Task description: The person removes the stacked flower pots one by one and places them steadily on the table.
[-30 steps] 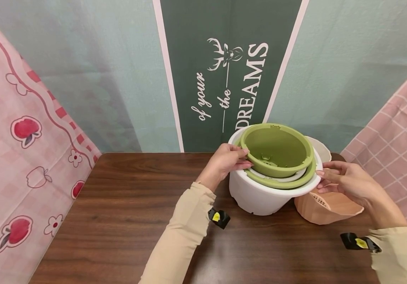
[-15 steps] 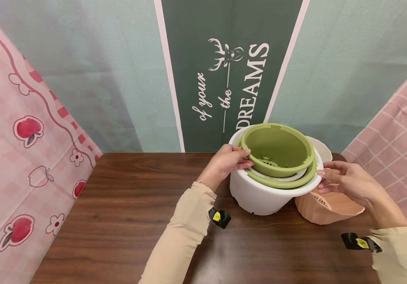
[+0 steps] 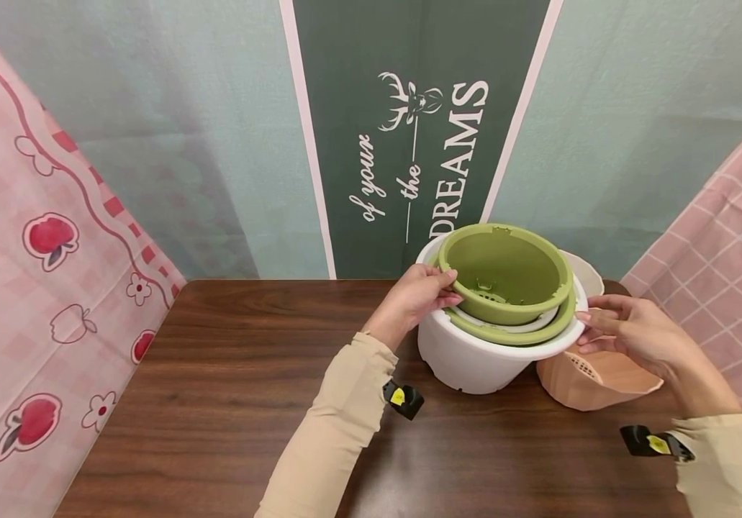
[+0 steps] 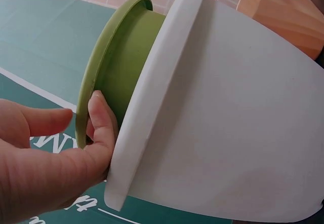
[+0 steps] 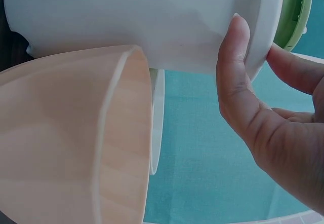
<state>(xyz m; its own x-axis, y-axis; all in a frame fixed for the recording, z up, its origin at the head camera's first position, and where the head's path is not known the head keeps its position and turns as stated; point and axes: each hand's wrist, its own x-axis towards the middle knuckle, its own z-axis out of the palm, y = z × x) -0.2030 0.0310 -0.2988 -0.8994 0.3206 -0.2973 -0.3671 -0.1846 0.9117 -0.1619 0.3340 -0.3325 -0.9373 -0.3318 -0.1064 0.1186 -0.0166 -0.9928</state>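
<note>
A nested stack of flower pots stands at the right of the table. The large white flower pot (image 3: 468, 360) is outermost, and inside it show a green pot rim (image 3: 507, 335), a white rim and the topmost green flower pot (image 3: 507, 262), which sits tilted with drainage holes in its bottom. My left hand (image 3: 417, 295) pinches the near-left rim of that topmost pot, its fingers under the lip in the left wrist view. With thumb and finger, my right hand (image 3: 645, 334) pinches the right rim of the large white pot (image 5: 152, 21). The lower walls of the inner pots are hidden.
A peach-coloured flower pot (image 3: 594, 385) lies on its side beside the stack, below my right hand. Another white pot (image 3: 584, 277) is partly hidden behind the stack. Fabric curtains (image 3: 215, 180) hang behind and beside the brown wooden table (image 3: 247, 396).
</note>
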